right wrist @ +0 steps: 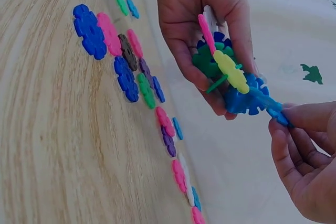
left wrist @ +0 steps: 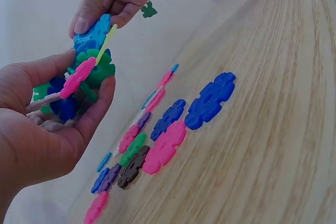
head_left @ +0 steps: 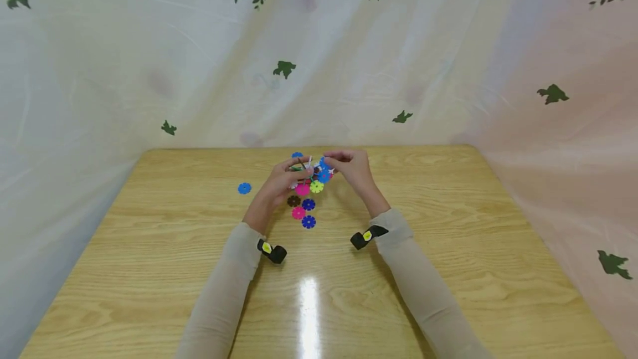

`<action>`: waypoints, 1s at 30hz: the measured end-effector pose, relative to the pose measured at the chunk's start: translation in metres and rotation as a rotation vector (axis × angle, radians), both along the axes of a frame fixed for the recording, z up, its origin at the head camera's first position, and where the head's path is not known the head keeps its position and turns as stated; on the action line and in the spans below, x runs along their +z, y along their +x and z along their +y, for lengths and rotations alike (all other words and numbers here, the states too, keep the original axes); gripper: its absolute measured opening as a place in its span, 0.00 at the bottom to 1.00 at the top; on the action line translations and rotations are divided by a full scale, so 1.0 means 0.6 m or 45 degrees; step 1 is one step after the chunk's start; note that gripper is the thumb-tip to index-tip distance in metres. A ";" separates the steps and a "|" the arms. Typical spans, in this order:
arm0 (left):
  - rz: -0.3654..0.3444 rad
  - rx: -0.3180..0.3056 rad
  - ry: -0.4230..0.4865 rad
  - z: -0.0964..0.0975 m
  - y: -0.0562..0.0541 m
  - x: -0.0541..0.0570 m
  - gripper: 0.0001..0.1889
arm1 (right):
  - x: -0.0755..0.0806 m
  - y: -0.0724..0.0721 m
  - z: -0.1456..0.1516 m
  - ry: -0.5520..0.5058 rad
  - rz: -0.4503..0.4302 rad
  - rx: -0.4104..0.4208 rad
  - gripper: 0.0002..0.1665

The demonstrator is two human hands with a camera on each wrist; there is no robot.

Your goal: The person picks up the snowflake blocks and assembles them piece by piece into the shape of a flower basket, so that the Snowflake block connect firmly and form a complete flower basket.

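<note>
My left hand (head_left: 279, 183) holds a cluster of interlocked notched plastic discs (right wrist: 210, 62) above the table. Green, dark blue, pink, yellow and white discs show in it, several standing at angles to each other. Thumb and fingers of my right hand (head_left: 355, 172) pinch a light blue disc (right wrist: 277, 116) at the cluster's edge. That disc meets another blue disc (right wrist: 242, 98) of the cluster; how far they are slotted together I cannot tell. In the left wrist view, the left fingers and palm hide part of the cluster.
Loose discs lie flat on the wooden table (head_left: 149, 248) below the hands, among them a dark blue disc (left wrist: 211, 100), a pink disc (left wrist: 165, 148) and a brown disc (head_left: 294, 201). One blue disc (head_left: 244, 188) lies apart at the left. A curtain (head_left: 319, 98) hangs behind the table.
</note>
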State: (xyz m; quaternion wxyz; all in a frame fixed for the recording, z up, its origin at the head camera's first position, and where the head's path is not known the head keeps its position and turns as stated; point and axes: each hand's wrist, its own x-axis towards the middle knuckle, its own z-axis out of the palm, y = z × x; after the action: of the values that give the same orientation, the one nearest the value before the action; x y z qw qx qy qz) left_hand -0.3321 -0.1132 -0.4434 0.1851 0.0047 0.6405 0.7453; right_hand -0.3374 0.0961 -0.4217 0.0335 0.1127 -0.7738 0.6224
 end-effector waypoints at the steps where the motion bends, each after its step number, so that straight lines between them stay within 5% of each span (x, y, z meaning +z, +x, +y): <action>1: -0.004 0.004 -0.002 0.000 0.000 0.000 0.28 | 0.001 0.000 0.000 0.002 0.008 0.000 0.12; 11: 0.033 0.013 -0.096 0.005 -0.001 -0.003 0.29 | 0.001 0.003 -0.005 0.039 0.039 0.007 0.13; 18: 0.032 0.036 -0.029 0.014 0.002 -0.002 0.28 | -0.003 0.002 -0.007 0.081 0.052 -0.029 0.12; 30: 0.052 0.068 -0.156 0.016 0.010 0.003 0.26 | 0.001 0.005 -0.008 0.129 0.059 -0.038 0.07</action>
State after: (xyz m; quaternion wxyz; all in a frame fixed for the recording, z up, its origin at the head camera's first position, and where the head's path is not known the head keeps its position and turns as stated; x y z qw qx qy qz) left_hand -0.3263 -0.1034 -0.4415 0.1520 -0.0083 0.6884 0.7091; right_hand -0.3343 0.0914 -0.4208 0.0548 0.1170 -0.8050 0.5790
